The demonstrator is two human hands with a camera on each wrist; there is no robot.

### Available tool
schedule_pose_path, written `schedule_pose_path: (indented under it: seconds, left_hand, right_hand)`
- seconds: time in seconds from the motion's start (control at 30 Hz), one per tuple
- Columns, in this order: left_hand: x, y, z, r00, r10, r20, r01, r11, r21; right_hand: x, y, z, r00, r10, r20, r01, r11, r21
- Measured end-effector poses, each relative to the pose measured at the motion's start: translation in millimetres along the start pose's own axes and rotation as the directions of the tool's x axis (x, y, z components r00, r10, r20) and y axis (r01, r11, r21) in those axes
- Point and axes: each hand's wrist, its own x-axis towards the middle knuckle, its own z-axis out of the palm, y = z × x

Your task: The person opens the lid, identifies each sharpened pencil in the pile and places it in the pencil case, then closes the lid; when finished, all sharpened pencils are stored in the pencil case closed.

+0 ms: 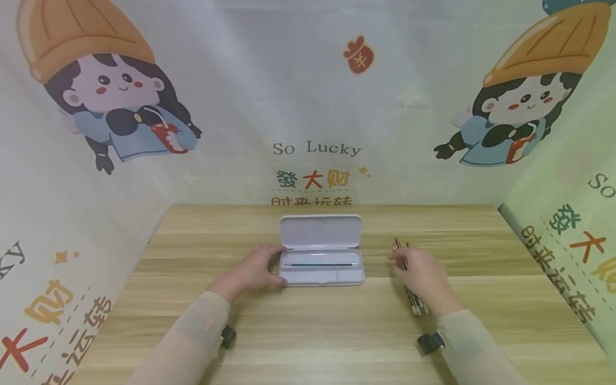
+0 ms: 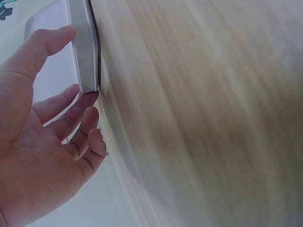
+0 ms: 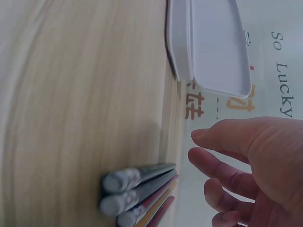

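A white pencil case [image 1: 350, 276] lies with its lid raised, one pencil [image 1: 322, 264] in its long rear compartment. My left hand [image 1: 252, 268] holds the case's left end, thumb at the near corner and fingers at the rear one; in the left wrist view this hand [image 2: 52, 118] touches the case's side wall [image 2: 85, 47]. Over a bundle of pencils [image 1: 415, 306] is my right hand [image 1: 423, 275], gripping nothing. The right wrist view has the right hand [image 3: 251, 165] with fingers loosely bent, apart from the pencils [image 3: 142, 189], whose ends point at the camera.
The wooden table [image 1: 308, 326] meets a printed cloth backdrop [image 1: 308, 96] at its back and sides. The case's upright lid [image 1: 320, 231] stands along its rear edge. Dark devices [image 1: 430, 343] are strapped at both wrists.
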Motion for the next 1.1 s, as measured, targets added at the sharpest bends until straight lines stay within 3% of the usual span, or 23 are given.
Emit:
schedule_pose_path:
  seconds: [0.3, 1.1]
  left_hand:
    - [-0.3, 1.6, -1.7, 1.0, 0.004, -0.008, -0.004, 1.0, 0.005]
    - [-1.6, 1.8, -1.5, 1.0, 0.02, -0.004, -0.02, 1.0, 0.016]
  right_hand:
    - [-2.1, 10, -1, 0.999, 0.02, 0.034, -0.017, 0.997, -0.071]
    - [-1.0, 6, 5, 0.997, 0.055, 0.062, -0.05, 0.996, -0.078]
